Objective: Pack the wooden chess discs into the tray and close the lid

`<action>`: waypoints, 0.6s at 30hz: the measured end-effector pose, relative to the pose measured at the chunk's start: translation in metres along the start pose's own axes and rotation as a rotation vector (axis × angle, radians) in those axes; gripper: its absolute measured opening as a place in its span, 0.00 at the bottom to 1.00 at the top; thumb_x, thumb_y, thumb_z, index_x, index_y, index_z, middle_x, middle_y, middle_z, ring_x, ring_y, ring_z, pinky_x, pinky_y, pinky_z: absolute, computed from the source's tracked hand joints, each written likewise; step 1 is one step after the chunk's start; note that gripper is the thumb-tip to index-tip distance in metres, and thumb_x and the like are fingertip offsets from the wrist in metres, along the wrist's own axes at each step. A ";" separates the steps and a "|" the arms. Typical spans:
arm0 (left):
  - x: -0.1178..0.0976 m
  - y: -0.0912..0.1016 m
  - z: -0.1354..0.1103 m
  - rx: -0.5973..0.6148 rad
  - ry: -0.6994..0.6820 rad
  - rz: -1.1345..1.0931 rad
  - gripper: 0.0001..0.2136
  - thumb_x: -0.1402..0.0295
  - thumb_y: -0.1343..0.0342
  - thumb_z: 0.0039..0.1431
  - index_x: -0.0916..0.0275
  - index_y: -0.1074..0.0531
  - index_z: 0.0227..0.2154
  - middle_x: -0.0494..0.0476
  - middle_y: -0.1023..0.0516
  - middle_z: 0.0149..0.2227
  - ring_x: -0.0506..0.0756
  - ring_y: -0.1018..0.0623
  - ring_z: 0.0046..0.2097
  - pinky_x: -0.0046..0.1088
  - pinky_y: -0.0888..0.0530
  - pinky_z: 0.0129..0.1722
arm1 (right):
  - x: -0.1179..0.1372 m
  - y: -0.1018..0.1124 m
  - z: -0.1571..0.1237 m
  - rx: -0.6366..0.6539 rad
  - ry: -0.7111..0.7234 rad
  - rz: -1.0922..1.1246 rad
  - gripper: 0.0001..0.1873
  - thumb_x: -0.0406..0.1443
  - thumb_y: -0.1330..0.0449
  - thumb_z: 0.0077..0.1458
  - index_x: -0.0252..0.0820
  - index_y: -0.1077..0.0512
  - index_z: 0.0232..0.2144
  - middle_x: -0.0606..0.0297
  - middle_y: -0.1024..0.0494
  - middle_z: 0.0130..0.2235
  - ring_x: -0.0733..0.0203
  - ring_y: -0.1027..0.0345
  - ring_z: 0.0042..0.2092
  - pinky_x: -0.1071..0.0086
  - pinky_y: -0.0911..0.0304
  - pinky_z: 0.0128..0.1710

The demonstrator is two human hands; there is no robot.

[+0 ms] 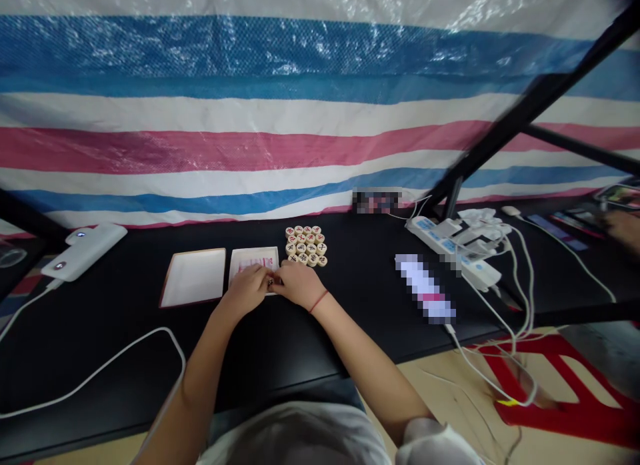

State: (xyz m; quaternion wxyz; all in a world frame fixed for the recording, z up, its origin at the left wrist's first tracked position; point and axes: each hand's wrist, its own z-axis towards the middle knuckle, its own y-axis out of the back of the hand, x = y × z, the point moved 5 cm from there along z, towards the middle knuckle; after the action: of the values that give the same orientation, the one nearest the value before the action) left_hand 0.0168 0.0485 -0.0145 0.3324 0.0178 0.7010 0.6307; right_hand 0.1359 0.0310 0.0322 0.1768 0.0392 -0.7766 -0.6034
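Your black table (280, 345) carries round wooden Chinese chess pieces (305, 245) in a tight cluster toward its far edge, just beyond a pink-printed white tray (254, 259). A plain white tray (193, 277) lies just left of that. Farther left sits a white power bank (84, 251), and a white cable (100, 368) loops across the near-left side. To the right are a white power strip (453, 251) and a pixelated flat object (425, 288).

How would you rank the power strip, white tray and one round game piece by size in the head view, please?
1. Power strip and white tray: too alike to rank.
2. Round game piece: smallest.
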 end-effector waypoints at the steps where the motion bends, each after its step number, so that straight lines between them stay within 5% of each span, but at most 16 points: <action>1: 0.002 -0.001 0.001 -0.003 -0.007 -0.020 0.13 0.73 0.57 0.62 0.63 0.27 0.40 0.62 0.23 0.42 0.59 0.24 0.45 0.37 0.30 0.47 | 0.002 0.001 0.002 0.016 -0.011 -0.016 0.14 0.42 0.44 0.59 0.40 0.23 0.40 0.55 0.24 0.43 0.54 0.27 0.44 0.68 0.34 0.39; 9: 0.004 0.002 0.002 0.002 0.031 -0.136 0.09 0.69 0.56 0.62 0.61 0.32 0.36 0.60 0.23 0.36 0.58 0.23 0.40 0.37 0.28 0.41 | 0.006 0.000 0.010 -0.024 0.043 -0.022 0.15 0.43 0.40 0.55 0.39 0.24 0.40 0.54 0.22 0.42 0.53 0.26 0.42 0.69 0.34 0.36; 13: 0.004 0.008 0.001 -0.073 0.010 -0.196 0.11 0.67 0.59 0.64 0.61 0.33 0.41 0.61 0.23 0.42 0.58 0.23 0.44 0.38 0.27 0.45 | 0.002 -0.001 0.004 -0.174 0.047 0.067 0.11 0.40 0.41 0.55 0.40 0.24 0.36 0.58 0.23 0.40 0.58 0.27 0.37 0.70 0.37 0.33; 18: 0.002 0.022 -0.001 -0.223 -0.058 -0.189 0.12 0.66 0.59 0.65 0.60 0.32 0.44 0.60 0.23 0.46 0.57 0.24 0.48 0.37 0.29 0.50 | -0.026 0.008 -0.021 -0.482 0.045 0.442 0.09 0.36 0.41 0.52 0.41 0.25 0.37 0.63 0.24 0.39 0.64 0.30 0.35 0.71 0.36 0.37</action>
State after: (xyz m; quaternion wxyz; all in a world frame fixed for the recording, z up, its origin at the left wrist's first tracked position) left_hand 0.0059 0.0526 0.0042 0.4103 -0.0669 0.6153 0.6698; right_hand 0.1686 0.0213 0.0384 0.3249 -0.1598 -0.5970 -0.7159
